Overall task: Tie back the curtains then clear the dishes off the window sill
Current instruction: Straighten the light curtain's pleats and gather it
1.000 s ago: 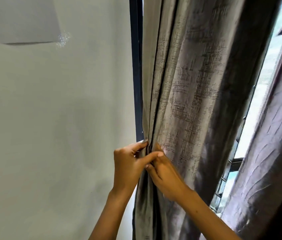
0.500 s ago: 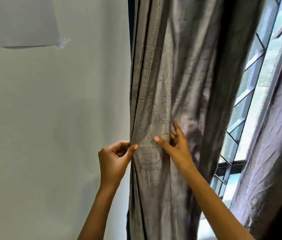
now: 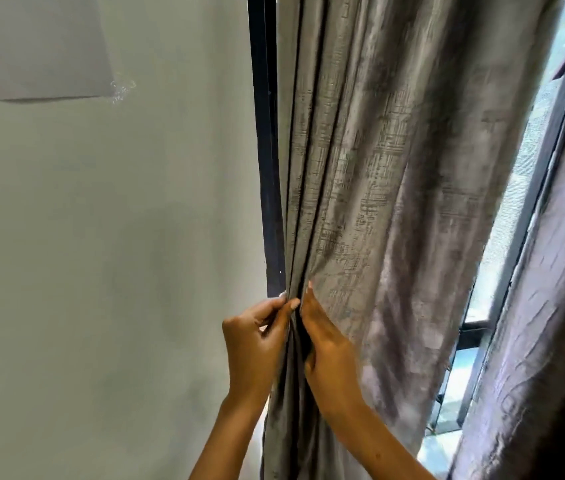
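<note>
The white wall point(image 3: 101, 254) fills the left; a second curtain point(image 3: 551, 323) hangs at the right edge. Between them the grey curtain point(image 3: 378, 202) hangs bunched against the dark window frame point(image 3: 267, 168). The left hand point(image 3: 253, 341) pinches the near folds at the curtain's left edge, thumb and fingers curled on the cloth. The right hand point(image 3: 329, 348) lies flat just beside it, its grip open, fingers straight, pressing pleats leftward. Gathering looks to be the step in hand; next the bundle needs a band passed round it. No tie-back is visible, and the sill and dishes are hidden below the frame.
</note>
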